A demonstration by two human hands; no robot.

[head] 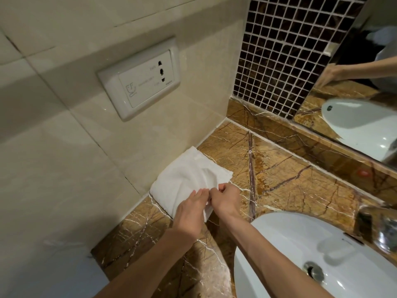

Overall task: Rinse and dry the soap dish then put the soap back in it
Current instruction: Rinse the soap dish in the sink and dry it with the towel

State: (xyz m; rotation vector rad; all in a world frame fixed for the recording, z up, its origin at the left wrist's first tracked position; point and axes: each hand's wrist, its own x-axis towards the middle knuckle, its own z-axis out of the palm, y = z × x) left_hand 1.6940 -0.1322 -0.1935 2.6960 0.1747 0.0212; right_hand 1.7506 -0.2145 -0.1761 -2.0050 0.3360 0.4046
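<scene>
Both hands met on the towel's (189, 177) near right corner: left hand (189, 211) flat, right hand (225, 200) in a pinching grip; no soap dish showed.

towel (184, 179): plain white | desk (290, 179): brown-gold marble, dark and white veins | sink (279, 244): white | wall tiles (64, 158): glossy cream | mosaic (279, 50): dark brown squares, white grout | socket plate (139, 79): white
</scene>
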